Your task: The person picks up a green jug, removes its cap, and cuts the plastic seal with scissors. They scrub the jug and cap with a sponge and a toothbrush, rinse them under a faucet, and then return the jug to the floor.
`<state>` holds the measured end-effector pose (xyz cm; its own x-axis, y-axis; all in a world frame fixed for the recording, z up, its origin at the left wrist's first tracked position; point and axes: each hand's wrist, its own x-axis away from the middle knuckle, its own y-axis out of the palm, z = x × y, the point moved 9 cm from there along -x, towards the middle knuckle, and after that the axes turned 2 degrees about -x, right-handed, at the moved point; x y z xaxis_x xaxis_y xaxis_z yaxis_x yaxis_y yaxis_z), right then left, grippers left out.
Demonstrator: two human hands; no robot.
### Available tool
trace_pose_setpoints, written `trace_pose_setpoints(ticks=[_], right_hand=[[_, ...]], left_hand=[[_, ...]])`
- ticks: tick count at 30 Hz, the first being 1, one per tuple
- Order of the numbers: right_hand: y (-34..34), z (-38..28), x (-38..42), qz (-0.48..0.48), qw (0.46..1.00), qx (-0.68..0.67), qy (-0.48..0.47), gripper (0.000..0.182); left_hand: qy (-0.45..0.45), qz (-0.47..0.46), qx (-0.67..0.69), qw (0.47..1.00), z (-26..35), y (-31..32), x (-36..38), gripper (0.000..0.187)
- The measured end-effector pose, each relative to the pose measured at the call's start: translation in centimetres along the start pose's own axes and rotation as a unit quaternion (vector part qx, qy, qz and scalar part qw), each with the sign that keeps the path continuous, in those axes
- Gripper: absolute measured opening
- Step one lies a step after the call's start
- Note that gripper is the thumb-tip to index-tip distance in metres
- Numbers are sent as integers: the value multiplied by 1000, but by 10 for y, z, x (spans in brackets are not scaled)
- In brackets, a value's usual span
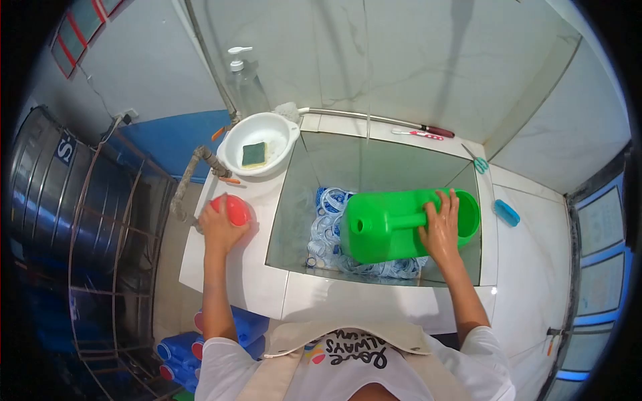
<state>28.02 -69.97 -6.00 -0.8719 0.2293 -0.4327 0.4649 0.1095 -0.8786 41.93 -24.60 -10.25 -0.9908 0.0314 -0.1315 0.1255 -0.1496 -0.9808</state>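
Observation:
My left hand (219,226) is closed round the side of a small red bowl (239,211) on the white tiled ledge at the left. My right hand (441,230) grips a bright green plastic jug (378,244) by its handle side, fingers curled over it. The jug lies tilted on its side above the tiled basin (294,220), its small round mouth toward the left and a wide rounded end at the right. Below it in the basin are many blue and white ring-like pieces (328,224), partly hidden by the jug.
A white basin (292,144) holds a green and yellow sponge (254,154). Near it are a pump bottle (249,90) and pipe taps (194,174). Along the ledge lie a long-handled brush (374,117), toothbrush (418,134), scissors (479,164) and blue brush (506,213). Blue jugs (247,325) stand below left.

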Motion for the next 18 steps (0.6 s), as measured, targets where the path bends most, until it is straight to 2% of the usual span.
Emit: trace_pose_setpoints(ticks=[2, 3, 5, 6, 7, 8, 9, 11, 13, 14, 15, 16, 17, 18], right_hand=[[2, -28, 13, -116, 983, -18, -141, 31], [3, -26, 17, -119, 983, -16, -136, 31], [33, -32, 36, -283, 942, -45, -177, 40], [32, -35, 35, -283, 942, -45, -175, 40], [37, -42, 39, -329, 921, -18, -205, 38], [42, -48, 42, -372, 898, 10, -235, 37], [41, -50, 35, -370, 899, 11, -234, 37], [60, -53, 47, -523, 805, 48, -275, 43], [64, -57, 2, -610, 769, -11, -191, 49], [49, -79, -41, -542, 806, -45, -235, 43], [71, -77, -86, -424, 863, -160, -224, 37], [66, -82, -132, -371, 905, -152, -143, 32], [81, -80, -171, -310, 911, -255, -92, 29], [110, -72, -204, -270, 894, -356, -21, 26]], left_hand=[[16, 75, 10, 997, 16, -37, -2, 89], [20, 71, 11, 997, 29, -44, -7, 89], [70, 88, 175, 978, 59, -59, -21, 86], [108, 75, 258, 957, 77, -56, -30, 80], [108, 75, 259, 957, 93, -50, -38, 80], [89, 18, 467, 879, 108, -35, -49, 73], [67, -40, 652, 755, 127, -19, -58, 68], [-24, -141, 806, 574, 167, 20, -71, 59], [-83, -198, 904, 371, 202, 62, -89, 55], [-82, -202, 902, 372, 215, 75, -93, 55], [-71, -255, 907, 327, 240, 86, -92, 56], [-57, -307, 908, 281, 263, 94, -91, 57], [-54, -312, 906, 281, 276, 104, -94, 57], [-40, -334, 907, 255, 291, 111, -95, 57]])
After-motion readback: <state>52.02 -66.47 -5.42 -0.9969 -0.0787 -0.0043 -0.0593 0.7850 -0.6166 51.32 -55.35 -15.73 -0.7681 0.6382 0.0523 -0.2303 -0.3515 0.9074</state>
